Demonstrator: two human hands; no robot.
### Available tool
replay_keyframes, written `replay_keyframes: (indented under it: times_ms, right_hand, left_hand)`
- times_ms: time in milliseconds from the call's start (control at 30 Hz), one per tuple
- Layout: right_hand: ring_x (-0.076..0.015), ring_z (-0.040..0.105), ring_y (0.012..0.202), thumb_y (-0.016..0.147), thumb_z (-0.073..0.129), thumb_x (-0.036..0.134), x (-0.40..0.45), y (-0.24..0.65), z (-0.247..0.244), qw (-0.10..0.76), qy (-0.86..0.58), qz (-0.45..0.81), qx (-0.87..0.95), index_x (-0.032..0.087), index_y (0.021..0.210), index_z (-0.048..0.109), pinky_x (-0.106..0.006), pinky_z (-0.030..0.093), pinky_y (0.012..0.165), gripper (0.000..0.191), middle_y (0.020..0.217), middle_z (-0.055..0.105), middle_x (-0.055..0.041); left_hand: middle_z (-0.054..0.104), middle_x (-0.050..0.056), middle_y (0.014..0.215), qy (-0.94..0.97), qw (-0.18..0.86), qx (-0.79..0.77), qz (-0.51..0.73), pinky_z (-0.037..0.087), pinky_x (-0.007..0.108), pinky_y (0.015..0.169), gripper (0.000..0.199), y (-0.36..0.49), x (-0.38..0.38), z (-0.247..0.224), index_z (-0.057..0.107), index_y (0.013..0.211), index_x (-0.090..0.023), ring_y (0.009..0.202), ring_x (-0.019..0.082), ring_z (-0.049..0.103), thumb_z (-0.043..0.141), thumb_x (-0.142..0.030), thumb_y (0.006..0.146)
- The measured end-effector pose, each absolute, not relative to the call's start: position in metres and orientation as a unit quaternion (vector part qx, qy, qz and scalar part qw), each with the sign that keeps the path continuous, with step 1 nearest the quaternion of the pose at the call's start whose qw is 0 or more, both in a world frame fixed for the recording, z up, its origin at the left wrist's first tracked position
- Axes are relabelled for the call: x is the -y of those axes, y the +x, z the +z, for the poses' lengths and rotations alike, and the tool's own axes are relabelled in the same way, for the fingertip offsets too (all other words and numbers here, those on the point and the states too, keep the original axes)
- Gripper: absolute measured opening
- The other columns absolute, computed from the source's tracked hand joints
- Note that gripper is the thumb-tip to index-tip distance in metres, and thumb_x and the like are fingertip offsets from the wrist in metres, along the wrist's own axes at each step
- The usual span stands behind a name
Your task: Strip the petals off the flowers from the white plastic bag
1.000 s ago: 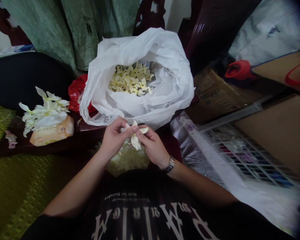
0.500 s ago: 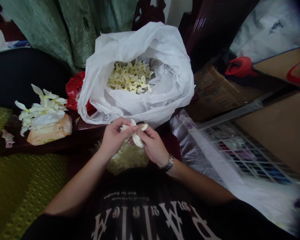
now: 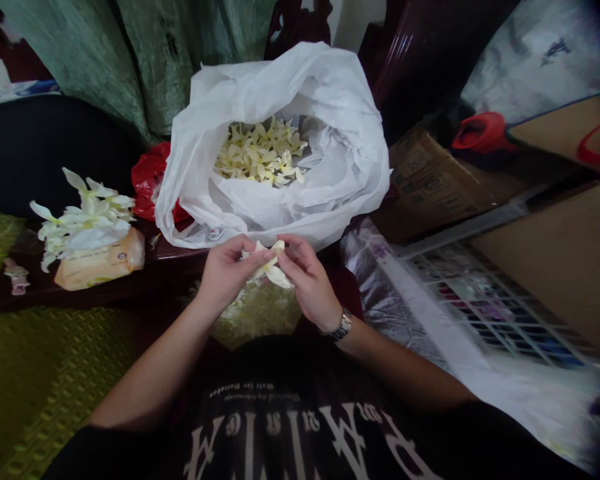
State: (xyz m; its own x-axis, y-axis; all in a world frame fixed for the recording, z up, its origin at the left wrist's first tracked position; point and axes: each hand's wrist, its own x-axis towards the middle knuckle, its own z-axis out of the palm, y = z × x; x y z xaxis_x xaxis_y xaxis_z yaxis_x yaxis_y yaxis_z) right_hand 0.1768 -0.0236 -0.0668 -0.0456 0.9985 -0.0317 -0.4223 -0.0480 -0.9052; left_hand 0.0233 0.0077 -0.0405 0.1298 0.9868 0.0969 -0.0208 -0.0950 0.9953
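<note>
Pinching a soft white flower [image 3: 269,262], the left hand [image 3: 225,273] and right hand [image 3: 305,280] meet at the fingertips, just below the rim of a crumpled thin white plastic bag [image 3: 330,87] at 12 o'clock, which holds narrow cream petals [image 3: 257,153]. Loose white blossoms [image 3: 85,223] lie well apart at 10 o'clock, with open room between.

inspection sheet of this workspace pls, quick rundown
surface: dark polished wood table on a green woven mat
job's things: white flower pinched between both hands; white plastic bag holding pale flowers; white blooms on a soft packet
clutter: red plastic bag
grippers: left hand, right hand with wristwatch
cables: nothing seen
surroundings: cardboard box, wire rack, green curtain
</note>
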Motion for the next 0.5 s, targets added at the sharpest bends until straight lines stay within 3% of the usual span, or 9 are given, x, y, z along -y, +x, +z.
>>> replay_keyframes:
  times_ms: [100,200,367,500]
  right_hand:
    - [-0.0188,0.066,0.098,0.084,0.076,0.045,0.019,0.184,-0.065,0.580,-0.398,0.567,0.428,0.032,0.123,0.061,-0.035,0.054,0.091,0.044,0.105,0.069,-0.0009]
    - [-0.0200,0.065,0.100,0.084,0.075,0.048,0.014,0.189,-0.063,0.534,-0.410,0.552,0.491,0.028,0.106,0.073,-0.035,0.053,0.091,0.030,0.108,0.071,-0.0023]
    - [-0.0180,0.065,0.084,0.072,0.085,0.046,0.009,0.188,-0.066,0.458,-0.390,0.655,0.457,0.026,0.091,0.079,-0.035,0.053,0.084,0.028,0.087,0.075,0.0001]
    - [-0.0136,0.061,0.071,0.063,0.091,0.041,0.009,0.184,-0.069,0.462,-0.379,0.688,0.411,0.024,0.076,0.078,-0.031,0.052,0.077,0.025,0.074,0.072,0.0026]
  left_hand:
    - [0.060,-0.003,0.056,0.543,0.545,-0.462,0.442,0.036,0.020,0.048,0.033,0.021,-0.010,-0.034,0.069,0.065,-0.017,0.050,0.008,0.046,0.092,-0.040,0.062]
    - [0.061,-0.003,0.054,0.547,0.559,-0.469,0.411,0.034,0.020,0.045,0.033,0.018,-0.011,-0.032,0.071,0.066,-0.017,0.046,0.008,0.045,0.093,-0.040,0.060]
    - [0.070,0.002,0.062,0.560,0.526,-0.473,0.431,0.040,0.022,0.051,0.025,0.019,-0.012,-0.037,0.078,0.071,-0.017,0.054,0.011,0.056,0.090,-0.037,0.064]
    - [0.076,0.003,0.068,0.565,0.515,-0.475,0.436,0.045,0.023,0.055,0.021,0.020,-0.010,-0.041,0.083,0.080,-0.020,0.058,0.013,0.060,0.088,-0.037,0.069]
